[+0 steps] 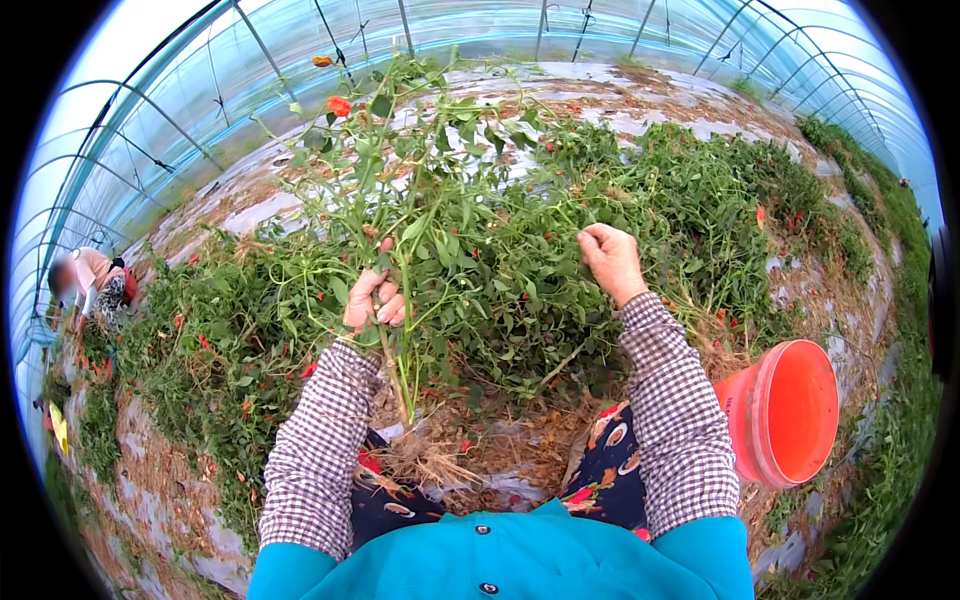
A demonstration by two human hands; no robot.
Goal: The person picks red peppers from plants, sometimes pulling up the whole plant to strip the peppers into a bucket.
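Note:
An uprooted pepper plant (405, 300) stands nearly upright before me, its bare roots (424, 457) hanging by my left knee. My left hand (375, 300) is closed around its stems. My right hand (611, 259) is raised to the right over the green foliage, its fingers curled and thumb against the forefinger; whether something thin is between them cannot be told. A red fruit (339, 106) and an orange one (322, 61) show near the top of the plant. Small red peppers are scattered through the heaped plants (517, 300) behind my hands.
A red plastic bucket (806, 412), tilted with its mouth towards me, is at my right. Plastic mulch (270, 210) and dry litter cover the ground. Another person (101, 289) bends over plants at the far left. Greenhouse film on metal hoops (480, 26) encloses the rows.

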